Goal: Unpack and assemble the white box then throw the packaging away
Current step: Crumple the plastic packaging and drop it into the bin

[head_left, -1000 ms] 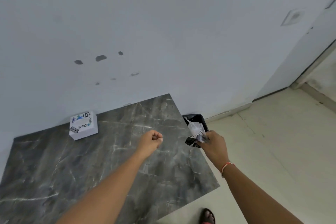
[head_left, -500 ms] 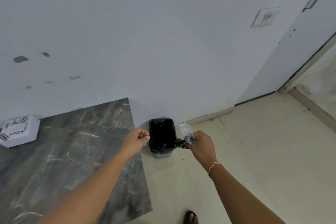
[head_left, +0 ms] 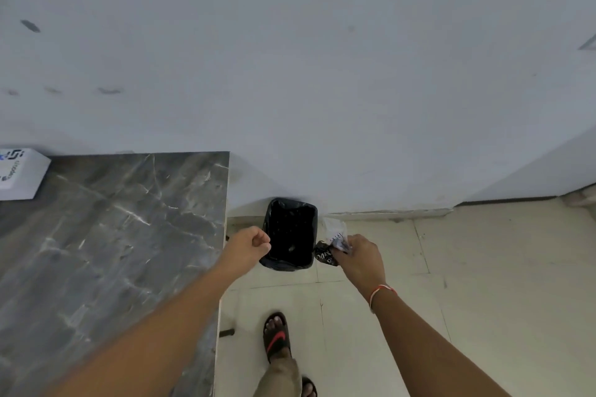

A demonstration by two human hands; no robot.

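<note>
The white box [head_left: 20,175], printed with logos, rests on the dark marble table [head_left: 106,235] at its far left by the wall. My right hand [head_left: 361,256] grips crumpled packaging [head_left: 332,243], clear plastic with a black wrapper, just right of the black-lined bin [head_left: 290,234] on the floor. My left hand [head_left: 250,245] is a closed fist holding nothing, at the bin's left rim beside the table's right edge.
The bin stands against the pale wall [head_left: 322,74] between the table and cream floor tiles [head_left: 483,284]. My sandalled foot [head_left: 275,333] is on the floor below the bin. A door frame base [head_left: 580,200] shows far right.
The view has swung right and down; the white box slid to the left edge. Both hands now sit either side of the bin, the packaging still in my right hand.
</note>
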